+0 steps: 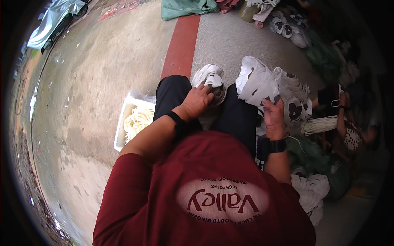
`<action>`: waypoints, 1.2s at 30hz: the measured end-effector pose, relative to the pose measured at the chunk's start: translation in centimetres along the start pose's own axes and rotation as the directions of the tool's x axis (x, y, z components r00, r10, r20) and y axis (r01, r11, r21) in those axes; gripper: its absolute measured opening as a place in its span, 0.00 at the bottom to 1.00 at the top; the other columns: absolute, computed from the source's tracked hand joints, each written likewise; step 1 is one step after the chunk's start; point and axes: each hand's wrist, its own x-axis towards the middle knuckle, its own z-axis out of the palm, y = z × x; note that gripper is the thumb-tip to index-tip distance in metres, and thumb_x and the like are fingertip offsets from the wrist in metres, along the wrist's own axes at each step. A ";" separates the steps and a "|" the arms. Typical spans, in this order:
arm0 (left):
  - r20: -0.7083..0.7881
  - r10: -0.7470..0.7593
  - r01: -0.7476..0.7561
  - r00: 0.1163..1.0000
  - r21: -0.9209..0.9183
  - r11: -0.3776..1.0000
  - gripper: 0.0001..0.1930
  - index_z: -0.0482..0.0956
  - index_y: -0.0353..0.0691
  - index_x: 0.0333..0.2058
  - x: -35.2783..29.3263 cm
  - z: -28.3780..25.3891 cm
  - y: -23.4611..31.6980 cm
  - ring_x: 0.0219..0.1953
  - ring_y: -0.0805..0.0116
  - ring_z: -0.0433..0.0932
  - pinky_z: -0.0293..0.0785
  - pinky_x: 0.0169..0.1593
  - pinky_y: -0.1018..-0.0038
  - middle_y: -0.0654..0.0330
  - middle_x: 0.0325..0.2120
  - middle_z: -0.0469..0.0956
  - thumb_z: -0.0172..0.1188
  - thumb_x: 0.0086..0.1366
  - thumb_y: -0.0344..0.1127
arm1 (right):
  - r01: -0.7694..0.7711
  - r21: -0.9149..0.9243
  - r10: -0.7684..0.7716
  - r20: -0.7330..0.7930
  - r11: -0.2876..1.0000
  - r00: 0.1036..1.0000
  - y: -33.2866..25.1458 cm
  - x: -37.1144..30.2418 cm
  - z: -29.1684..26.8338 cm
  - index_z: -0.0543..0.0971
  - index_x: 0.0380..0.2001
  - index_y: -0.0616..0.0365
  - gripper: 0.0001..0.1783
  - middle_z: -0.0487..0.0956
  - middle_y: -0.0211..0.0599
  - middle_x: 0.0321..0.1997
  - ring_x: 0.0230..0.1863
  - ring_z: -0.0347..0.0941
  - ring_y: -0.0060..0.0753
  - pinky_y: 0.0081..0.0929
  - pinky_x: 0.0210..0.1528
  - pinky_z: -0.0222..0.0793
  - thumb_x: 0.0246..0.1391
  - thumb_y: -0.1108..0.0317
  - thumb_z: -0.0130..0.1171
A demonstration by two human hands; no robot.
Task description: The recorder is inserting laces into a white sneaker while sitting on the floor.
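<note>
Between my knees is a white and grey sneaker (210, 76), its toe pointing away from me. My left hand (195, 101) grips its near part with bent fingers; the fingertips are partly hidden against the shoe. To the right, above my right knee, my right hand (273, 116) pinches the lower edge of a white shoe upper (257, 83) with thin strips or laces across it. The thumb lies on the near side, while the other fingers are mostly hidden.
A white bin (120, 128) of cream laces stands by my left leg. More white shoe uppers (294, 100) lie close beside my right hand, near a bundle of white laces (320, 125). Green sacks (324, 53) and another person (349, 131) are farther right.
</note>
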 end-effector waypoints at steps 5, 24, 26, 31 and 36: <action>0.067 -0.099 0.113 0.993 -0.265 0.958 0.05 0.74 0.41 0.25 -0.5 -0.9 -0.7 0.36 0.56 0.73 0.71 0.40 0.68 0.56 0.32 0.72 0.57 0.47 0.32 | 0.024 0.006 -0.024 0.002 1.000 1.000 -0.3 -0.1 -1.4 0.75 0.39 0.61 0.18 0.77 0.30 0.36 0.35 0.72 0.24 0.22 0.43 0.67 0.40 0.81 0.59; -0.035 -0.685 0.275 0.727 -0.900 0.337 0.19 0.68 0.36 0.38 -1.1 -5.3 -4.6 0.35 0.73 0.72 0.72 0.37 0.77 0.61 0.32 0.74 0.64 0.45 0.23 | 0.288 -0.605 -0.143 0.277 0.743 0.950 -3.3 0.6 4.3 0.75 0.37 0.63 0.19 0.78 0.41 0.33 0.34 0.76 0.35 0.28 0.39 0.71 0.35 0.78 0.60; -0.138 -0.703 0.159 0.698 -0.927 0.340 0.19 0.68 0.37 0.38 -2.1 -8.1 -4.9 0.35 0.74 0.73 0.71 0.39 0.78 0.62 0.32 0.74 0.63 0.46 0.21 | 0.461 -0.778 -0.012 0.505 0.426 0.863 -1.6 1.2 7.0 0.75 0.34 0.62 0.15 0.78 0.47 0.32 0.34 0.76 0.44 0.35 0.36 0.71 0.36 0.76 0.59; -0.201 -0.634 0.092 0.747 -0.913 0.398 0.20 0.67 0.37 0.40 -3.2 -10.9 -3.4 0.37 0.72 0.74 0.73 0.43 0.74 0.62 0.33 0.73 0.61 0.47 0.19 | 0.694 -0.720 0.199 0.678 -0.013 0.708 10.6 0.4 8.9 0.76 0.28 0.58 0.09 0.75 0.50 0.33 0.41 0.71 0.52 0.42 0.43 0.67 0.38 0.75 0.53; -0.091 -0.378 0.198 0.921 -0.727 0.658 0.22 0.70 0.35 0.39 -2.4 -10.2 0.3 0.39 0.72 0.71 0.68 0.44 0.77 0.63 0.34 0.71 0.64 0.43 0.19 | 0.705 -0.662 0.088 0.742 0.255 0.665 11.4 1.9 7.9 0.76 0.34 0.60 0.13 0.76 0.47 0.35 0.40 0.72 0.46 0.37 0.42 0.67 0.40 0.73 0.56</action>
